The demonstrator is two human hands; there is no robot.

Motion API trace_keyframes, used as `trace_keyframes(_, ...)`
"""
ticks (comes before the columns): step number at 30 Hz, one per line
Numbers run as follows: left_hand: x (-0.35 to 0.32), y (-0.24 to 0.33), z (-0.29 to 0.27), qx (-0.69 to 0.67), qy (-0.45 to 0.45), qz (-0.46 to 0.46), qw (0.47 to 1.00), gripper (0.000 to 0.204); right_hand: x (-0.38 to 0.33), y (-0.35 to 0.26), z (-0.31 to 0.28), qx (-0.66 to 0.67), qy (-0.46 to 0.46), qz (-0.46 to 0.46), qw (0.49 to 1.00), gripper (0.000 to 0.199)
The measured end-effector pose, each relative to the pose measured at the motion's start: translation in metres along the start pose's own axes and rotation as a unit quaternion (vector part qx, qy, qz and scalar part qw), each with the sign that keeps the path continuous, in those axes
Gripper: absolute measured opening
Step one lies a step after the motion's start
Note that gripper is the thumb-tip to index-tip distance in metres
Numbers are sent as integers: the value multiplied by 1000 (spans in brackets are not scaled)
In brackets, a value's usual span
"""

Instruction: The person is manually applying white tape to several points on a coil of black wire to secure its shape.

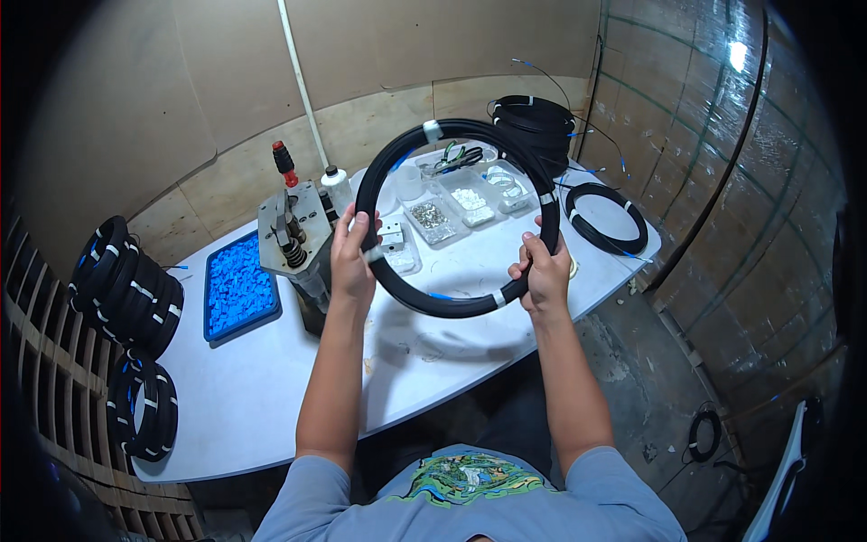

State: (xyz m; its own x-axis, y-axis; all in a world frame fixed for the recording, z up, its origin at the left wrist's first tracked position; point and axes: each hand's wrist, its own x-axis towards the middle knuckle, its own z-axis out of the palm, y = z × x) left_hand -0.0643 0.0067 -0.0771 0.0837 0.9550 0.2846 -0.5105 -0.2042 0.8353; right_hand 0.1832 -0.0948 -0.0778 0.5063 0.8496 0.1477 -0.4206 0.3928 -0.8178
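Above the white table I hold up a coil of black cable, bound with several white bands and showing bits of blue. My left hand grips the coil's left side, thumb on the front. On the right side, my right hand is closed around it. Through the ring show a clear tray of small metal parts and a container of white pieces. Left of the coil stands a metal hand press with a red-and-black handle.
A blue tray of small blue parts lies left of the press, near a white bottle. Stacked black coils line the table's left edge. More stand at the back right, with a single coil lying before them.
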Motion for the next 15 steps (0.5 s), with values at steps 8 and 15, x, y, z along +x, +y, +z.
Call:
trace_keyframes(8, -70, -42, 74, -178, 116, -223, 951, 36, -15, 32, 15, 121, 78, -62, 988, 33)
trace_keyframes(15, -48, -49, 55, -224, 99, -173, 954, 25, -20, 49, -15, 104, -32, -116, 987, 37)
